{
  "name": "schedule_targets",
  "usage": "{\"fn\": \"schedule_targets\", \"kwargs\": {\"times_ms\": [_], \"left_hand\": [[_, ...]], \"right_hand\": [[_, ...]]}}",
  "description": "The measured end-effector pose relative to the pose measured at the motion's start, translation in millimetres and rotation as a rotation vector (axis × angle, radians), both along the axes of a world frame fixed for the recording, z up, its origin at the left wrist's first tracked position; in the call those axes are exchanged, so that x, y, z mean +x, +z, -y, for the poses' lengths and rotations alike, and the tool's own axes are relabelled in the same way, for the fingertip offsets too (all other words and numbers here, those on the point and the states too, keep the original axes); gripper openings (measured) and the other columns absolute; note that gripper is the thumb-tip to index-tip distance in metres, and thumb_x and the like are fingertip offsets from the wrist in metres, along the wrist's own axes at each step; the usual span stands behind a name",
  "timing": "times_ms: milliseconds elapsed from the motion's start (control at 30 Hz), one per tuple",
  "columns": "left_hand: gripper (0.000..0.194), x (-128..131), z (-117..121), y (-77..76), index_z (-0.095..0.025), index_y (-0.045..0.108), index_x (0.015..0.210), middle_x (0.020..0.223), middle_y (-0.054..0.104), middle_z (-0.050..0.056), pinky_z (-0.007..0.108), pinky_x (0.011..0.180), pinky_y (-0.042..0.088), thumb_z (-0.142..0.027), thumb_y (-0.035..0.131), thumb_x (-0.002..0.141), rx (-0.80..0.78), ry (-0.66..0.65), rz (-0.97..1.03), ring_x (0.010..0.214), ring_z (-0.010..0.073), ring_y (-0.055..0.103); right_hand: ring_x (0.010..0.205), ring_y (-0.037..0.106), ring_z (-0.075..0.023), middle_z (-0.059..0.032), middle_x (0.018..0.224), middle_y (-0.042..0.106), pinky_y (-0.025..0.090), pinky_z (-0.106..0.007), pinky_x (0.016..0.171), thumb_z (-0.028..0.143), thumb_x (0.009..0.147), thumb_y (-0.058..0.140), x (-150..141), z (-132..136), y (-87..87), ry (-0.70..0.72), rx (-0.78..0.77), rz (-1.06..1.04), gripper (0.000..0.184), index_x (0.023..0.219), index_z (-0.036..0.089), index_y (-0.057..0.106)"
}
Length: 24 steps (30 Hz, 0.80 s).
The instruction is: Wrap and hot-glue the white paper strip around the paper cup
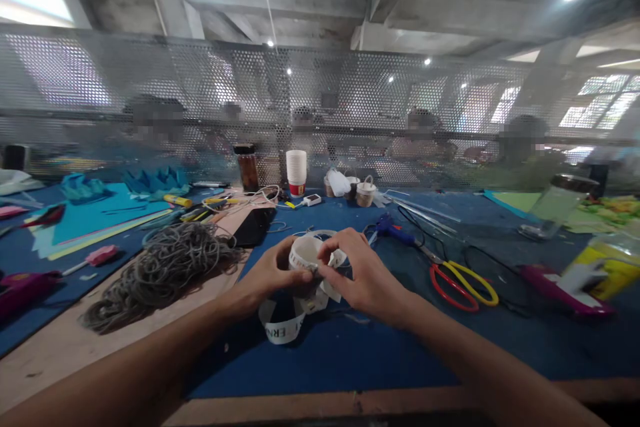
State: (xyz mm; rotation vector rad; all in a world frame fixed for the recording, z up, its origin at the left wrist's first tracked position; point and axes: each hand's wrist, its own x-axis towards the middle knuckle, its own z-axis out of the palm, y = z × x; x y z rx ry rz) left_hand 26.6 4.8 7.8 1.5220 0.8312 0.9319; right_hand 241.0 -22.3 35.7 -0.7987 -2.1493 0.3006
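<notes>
Near the middle of the table, my left hand is wrapped around the side of a small white paper cup, its open top tilted up. My right hand has its thumb and fingertips pinched together at the cup's right rim. Whether they also hold something small there is hidden. Below the cup, a curled white paper strip with dark printed letters rests on the blue mat. More white paper pieces lie behind and under my fingers, partly covered.
Left lie a tangled grey cord heap, a dark phone and coloured paper sheets. Right are a blue glue gun, red-and-yellow-handled scissors and a glass jar. Stacked paper cups stand before a perforated screen.
</notes>
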Motion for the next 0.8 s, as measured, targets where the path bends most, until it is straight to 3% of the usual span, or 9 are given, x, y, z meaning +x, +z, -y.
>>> {"fn": "schedule_targets", "kwargs": {"times_ms": [233, 400, 567, 800], "left_hand": [[0.051, -1.2, 0.8, 0.9, -0.018, 0.059, 0.115, 0.097, 0.065, 0.003, 0.025, 0.071, 0.046, -0.035, 0.080, 0.073, -0.016, -0.008, 0.011, 0.084, 0.0173, 0.059], [0.053, -2.2, -2.0, -1.3, -0.017, 0.059, 0.117, 0.102, 0.067, 0.005, 0.027, 0.073, 0.048, -0.035, 0.080, 0.072, -0.005, 0.030, 0.011, 0.088, 0.0198, 0.061], [0.048, -0.8, -0.7, -1.7, -0.018, 0.059, 0.113, 0.097, 0.065, 0.003, 0.027, 0.070, 0.048, -0.035, 0.080, 0.073, -0.016, 0.017, 0.007, 0.084, 0.0184, 0.060], [0.048, 1.3, 1.9, 2.6, -0.017, 0.057, 0.108, 0.091, 0.062, 0.001, 0.024, 0.068, 0.047, -0.034, 0.082, 0.070, -0.015, 0.018, -0.018, 0.081, 0.0156, 0.057]], "right_hand": [[0.100, 0.060, -0.0177, -0.0023, 0.103, 0.064, 0.046, -0.034, 0.090, 0.019, 0.094, 0.059, 2.8, -6.5, -3.1, -0.012, -0.167, -0.196, 0.009, 0.101, 0.023, 0.063], [0.102, 0.057, -0.0191, -0.0030, 0.101, 0.064, 0.045, -0.036, 0.092, 0.017, 0.094, 0.059, 0.0, -2.7, -3.7, -0.058, -0.003, -0.257, 0.009, 0.100, 0.022, 0.063], [0.104, 0.055, -0.0218, -0.0029, 0.100, 0.067, 0.043, -0.040, 0.093, 0.016, 0.089, 0.066, -3.7, 0.0, -8.0, -0.028, 0.146, -0.144, 0.015, 0.101, 0.023, 0.061], [0.102, 0.054, -0.0215, -0.0029, 0.099, 0.067, 0.043, -0.038, 0.091, 0.018, 0.091, 0.064, -4.9, -0.9, -9.2, -0.056, 0.143, -0.056, 0.012, 0.102, 0.022, 0.060]]}}
